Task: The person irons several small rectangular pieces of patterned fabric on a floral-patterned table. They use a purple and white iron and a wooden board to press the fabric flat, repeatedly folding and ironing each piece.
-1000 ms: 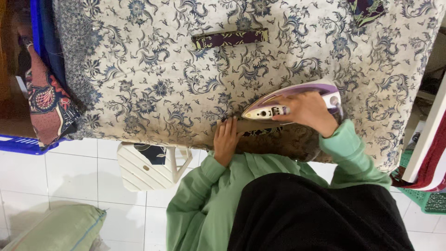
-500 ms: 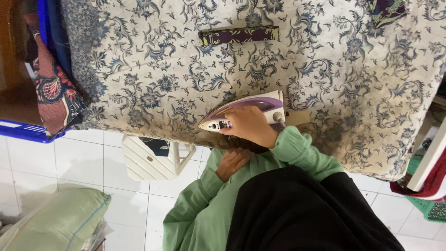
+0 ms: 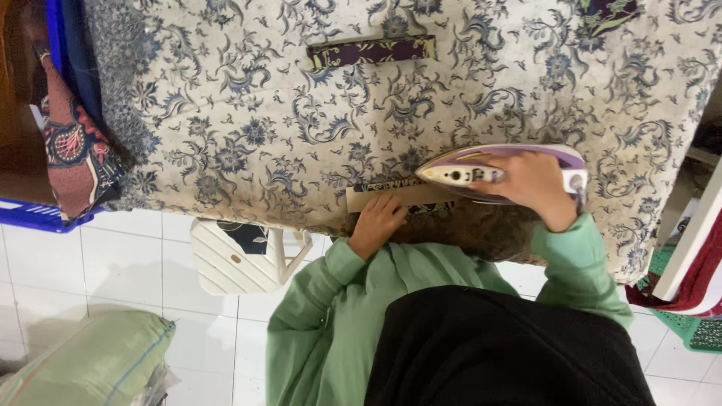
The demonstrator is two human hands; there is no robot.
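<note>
Seen from above, a purple and white clothes iron (image 3: 496, 171) is gripped by the right hand (image 3: 530, 184), whose fingers are curled tight around its handle, and it is set flat on a cream cloth with a blue floral print (image 3: 301, 113) spread over the work surface. The left hand (image 3: 376, 223) is pressed, fingers bent, onto a narrow tan fabric strip (image 3: 391, 197) lying at the near edge just left of the iron's tip. A white plastic stool (image 3: 241, 256) is seen on the tiled floor below.
</note>
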